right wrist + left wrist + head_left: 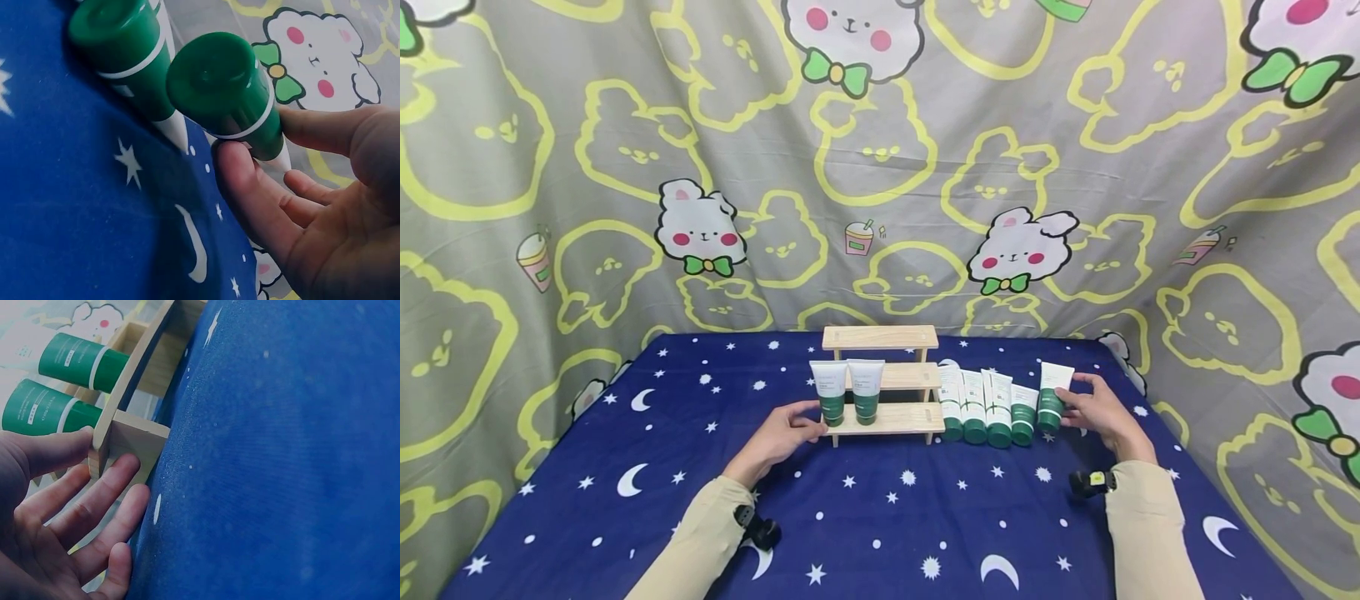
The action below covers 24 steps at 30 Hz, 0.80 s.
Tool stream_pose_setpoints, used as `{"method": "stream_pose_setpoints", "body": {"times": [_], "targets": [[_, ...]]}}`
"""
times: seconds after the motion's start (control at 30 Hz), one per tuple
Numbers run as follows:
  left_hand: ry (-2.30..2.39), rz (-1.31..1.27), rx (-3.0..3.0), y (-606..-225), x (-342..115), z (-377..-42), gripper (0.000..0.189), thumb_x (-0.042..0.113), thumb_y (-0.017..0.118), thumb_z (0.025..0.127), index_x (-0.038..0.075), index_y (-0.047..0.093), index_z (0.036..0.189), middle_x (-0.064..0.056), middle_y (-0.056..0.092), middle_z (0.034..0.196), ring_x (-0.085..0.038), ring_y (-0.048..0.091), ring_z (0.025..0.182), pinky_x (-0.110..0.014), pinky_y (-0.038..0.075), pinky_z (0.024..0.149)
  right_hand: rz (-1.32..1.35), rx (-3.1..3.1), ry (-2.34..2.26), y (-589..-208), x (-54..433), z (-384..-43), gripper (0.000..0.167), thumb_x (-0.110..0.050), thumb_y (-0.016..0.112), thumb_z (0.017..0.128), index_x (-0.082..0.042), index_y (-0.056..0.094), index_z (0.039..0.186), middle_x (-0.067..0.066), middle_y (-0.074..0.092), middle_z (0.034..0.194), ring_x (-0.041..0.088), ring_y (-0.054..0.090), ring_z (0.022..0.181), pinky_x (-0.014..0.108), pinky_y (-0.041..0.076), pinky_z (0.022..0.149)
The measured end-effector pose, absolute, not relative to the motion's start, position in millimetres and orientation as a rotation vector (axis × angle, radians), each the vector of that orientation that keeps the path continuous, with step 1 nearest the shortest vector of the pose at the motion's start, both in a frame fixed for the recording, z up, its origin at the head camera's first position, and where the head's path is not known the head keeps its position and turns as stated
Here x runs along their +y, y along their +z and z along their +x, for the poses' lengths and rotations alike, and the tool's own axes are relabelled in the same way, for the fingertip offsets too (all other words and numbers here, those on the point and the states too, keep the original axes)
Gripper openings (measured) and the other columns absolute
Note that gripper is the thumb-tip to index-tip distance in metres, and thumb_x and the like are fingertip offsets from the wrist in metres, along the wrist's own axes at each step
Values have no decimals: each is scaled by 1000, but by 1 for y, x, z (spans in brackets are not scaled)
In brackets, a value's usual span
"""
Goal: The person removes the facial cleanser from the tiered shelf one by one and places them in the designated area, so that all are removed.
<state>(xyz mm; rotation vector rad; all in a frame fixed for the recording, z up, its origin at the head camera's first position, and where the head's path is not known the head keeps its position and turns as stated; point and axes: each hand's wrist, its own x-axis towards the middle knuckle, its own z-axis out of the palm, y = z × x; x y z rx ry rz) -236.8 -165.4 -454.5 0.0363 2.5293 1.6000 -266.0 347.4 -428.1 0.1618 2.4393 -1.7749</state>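
A three-step wooden display stand (891, 419) bears two green-and-white squeeze tubes, a left tube (831, 394) and a right tube (866, 392), upright on its lowest step. At the stand's left end, my left hand (784, 433) holds the corner of that step, thumb at the board's edge (95, 447) and fingers beside the leg. My right hand (1097, 410) pinches another squeeze tube (1055, 396) between thumb and fingers, cap down. In the right wrist view this held tube (219, 87) tilts, its green cap toward the camera.
Several more green-and-white tubes (997, 408) stand in a row just right of the stand. A dark blue cloth (880, 517) with stars and moons covers the table. Behind hangs a grey curtain (880, 217) with cartoon figures.
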Motion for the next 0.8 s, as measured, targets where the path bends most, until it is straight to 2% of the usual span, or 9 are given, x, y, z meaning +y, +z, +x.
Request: {"method": "stream_pose_setpoints", "body": {"times": [0.33,0.8], "targets": [[1605,24,2527,-455,-165,-237,55,11,74,94,-3,55,143,-14,78,96,-23,74,86,-50,51,97,185,2330,-1768,-432,347,-264,80,-9,53,105,13,-7,153,3,64,87,8,69,73,29,61,70],[1603,29,2531,-455,-165,-237,55,12,74,93,-3,55,143,-13,78,97,-23,73,87,-50,51,95,209,2347,-1646,-434,346,-264,83,-10,55,104,15,-9,152,9,66,88,12,69,74,31,61,68]]}}
